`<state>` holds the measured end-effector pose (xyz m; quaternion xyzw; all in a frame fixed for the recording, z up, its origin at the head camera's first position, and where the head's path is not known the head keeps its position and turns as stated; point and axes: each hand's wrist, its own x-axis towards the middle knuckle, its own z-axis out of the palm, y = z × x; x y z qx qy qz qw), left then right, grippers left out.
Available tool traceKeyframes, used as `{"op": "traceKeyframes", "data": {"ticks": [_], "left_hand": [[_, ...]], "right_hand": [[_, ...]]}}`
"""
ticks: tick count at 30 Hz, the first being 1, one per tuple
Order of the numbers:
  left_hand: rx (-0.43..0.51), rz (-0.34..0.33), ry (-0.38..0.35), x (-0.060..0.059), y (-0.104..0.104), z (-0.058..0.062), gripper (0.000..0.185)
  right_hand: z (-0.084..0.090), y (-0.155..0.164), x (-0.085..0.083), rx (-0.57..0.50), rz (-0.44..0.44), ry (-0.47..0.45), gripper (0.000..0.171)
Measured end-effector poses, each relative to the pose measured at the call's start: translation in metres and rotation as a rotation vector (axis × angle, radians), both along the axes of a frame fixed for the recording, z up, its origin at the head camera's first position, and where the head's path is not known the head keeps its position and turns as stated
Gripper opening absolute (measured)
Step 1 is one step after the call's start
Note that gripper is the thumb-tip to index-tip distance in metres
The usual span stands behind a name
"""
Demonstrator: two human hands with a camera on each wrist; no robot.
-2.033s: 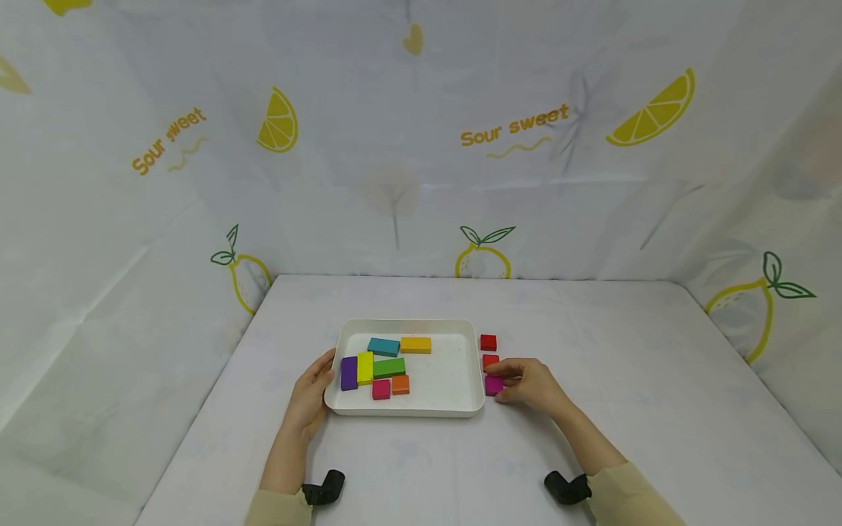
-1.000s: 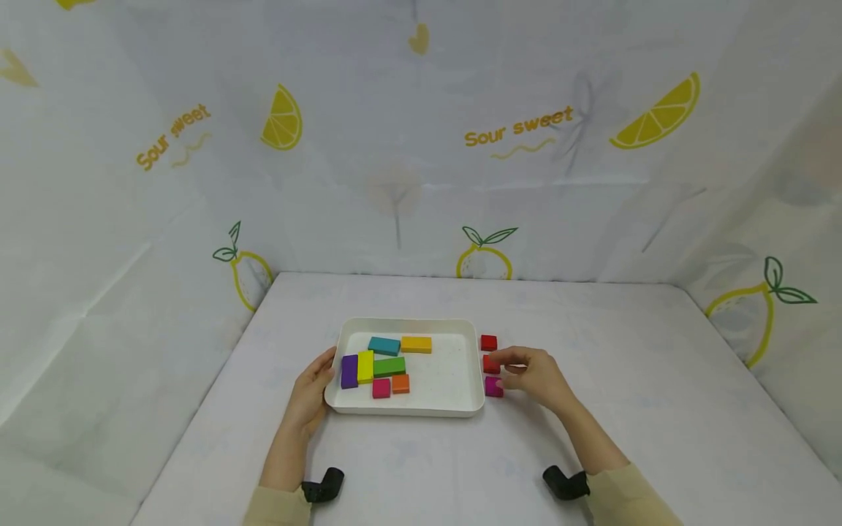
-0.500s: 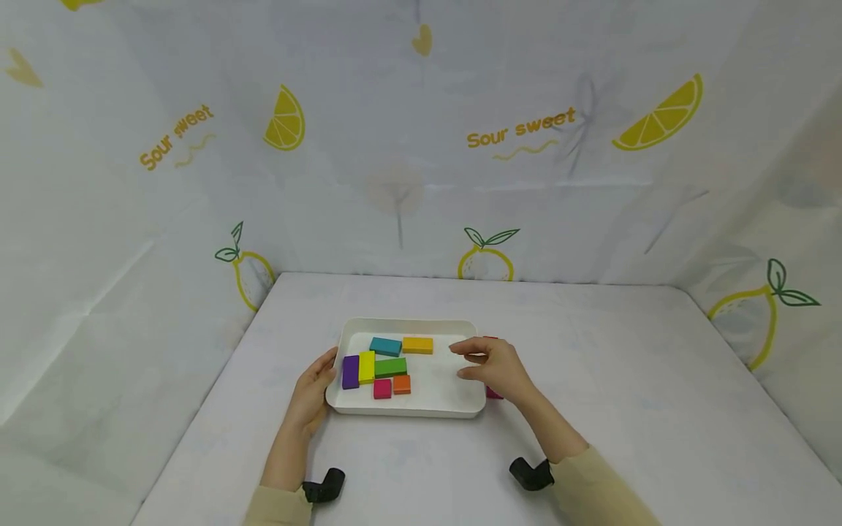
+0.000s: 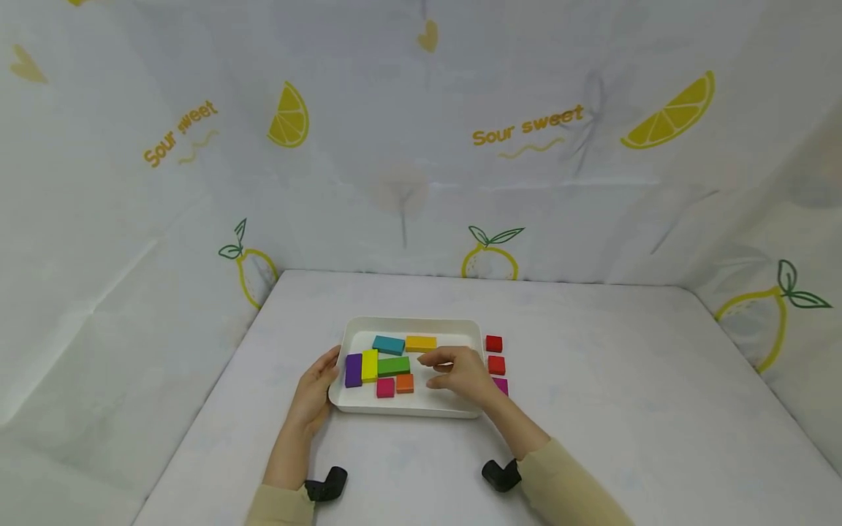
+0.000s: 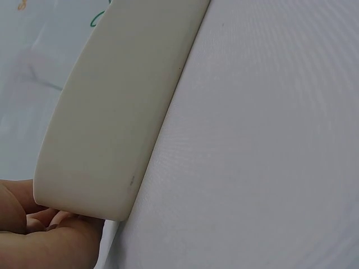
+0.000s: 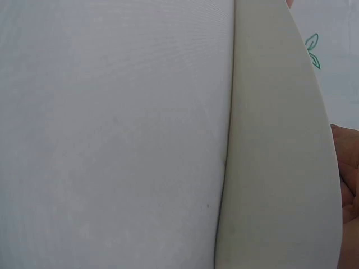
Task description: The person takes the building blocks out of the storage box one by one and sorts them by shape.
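A shallow white tray (image 4: 404, 411) holds several coloured blocks. My left hand (image 4: 312, 391) grips its left edge; in the left wrist view, curled fingers (image 5: 50, 241) lie against the tray's end wall. Over the tray's right half hovers my right hand (image 4: 463, 372), thumb and forefinger apart with nothing between them. Its fingertips point toward the green block (image 4: 393, 367) and the orange block (image 4: 405, 383). A pink block (image 4: 385, 388), yellow block (image 4: 370, 366) and purple block (image 4: 353, 370) lie further left. Behind are a blue block (image 4: 389, 345) and an amber block (image 4: 421, 344).
Right of the tray, two red blocks, the rear one (image 4: 494, 343) and the nearer one (image 4: 496, 365), line up with a magenta block (image 4: 502, 386) partly behind my right wrist. A white cloth covers the table (image 4: 592, 409); a lemon-print curtain (image 4: 368, 204) hangs behind.
My right hand has left the magenta block beside the tray and moved left over the tray, fingers spread and holding nothing. My left hand has stayed at the tray's left edge.
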<state>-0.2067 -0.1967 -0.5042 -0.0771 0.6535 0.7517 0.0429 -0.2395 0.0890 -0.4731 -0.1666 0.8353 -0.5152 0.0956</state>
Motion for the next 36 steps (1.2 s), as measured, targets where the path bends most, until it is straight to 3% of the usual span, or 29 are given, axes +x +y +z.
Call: {"op": "traceKeyframes", "data": {"ticks": [13,23,36], "left_hand": [[-0.007,0.009,-0.006,0.0,0.001,0.001,0.05],[-0.003,0.003,0.056,0.003,0.0,-0.001,0.053],[0.034,-0.012,0.004,0.001,0.0,0.002,0.051]], "right_hand": [[-0.01,-0.018,-0.001,0.062,-0.016,-0.039,0.032],[-0.009,-0.027,0.0,0.049,-0.043,-0.06,0.034],[-0.007,-0.032,0.002,0.105,-0.044,-0.012,0.036]]}}
